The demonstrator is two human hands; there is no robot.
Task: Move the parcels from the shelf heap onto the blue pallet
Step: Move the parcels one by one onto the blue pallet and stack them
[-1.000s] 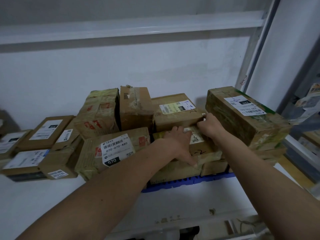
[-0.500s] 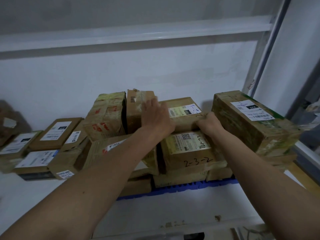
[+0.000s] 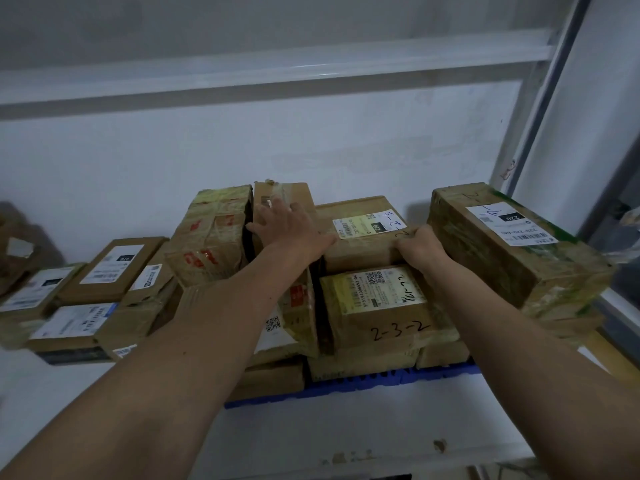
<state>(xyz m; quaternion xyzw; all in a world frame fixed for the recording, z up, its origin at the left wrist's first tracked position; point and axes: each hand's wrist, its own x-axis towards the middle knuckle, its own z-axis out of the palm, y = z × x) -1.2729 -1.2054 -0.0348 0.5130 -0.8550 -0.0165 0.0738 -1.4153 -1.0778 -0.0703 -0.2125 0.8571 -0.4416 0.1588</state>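
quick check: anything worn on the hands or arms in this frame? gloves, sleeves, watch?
Nothing worn. The left hand and the right hand are bare, no gloves or rings visible. Both forearms are bare to the frame edge: no sleeves, watch, wristband or markings in view.

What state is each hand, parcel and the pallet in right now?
left hand: fingers spread flat on the upright parcel.
right hand: curled over the front edge of the 220-label parcel.
2-3-2 parcel: stacked under that parcel, untouched.
long green-taped parcel: on top of the stack at right, tilted.
blue pallet: loaded, only its front edge shows.
flat parcels: off the pallet at left.
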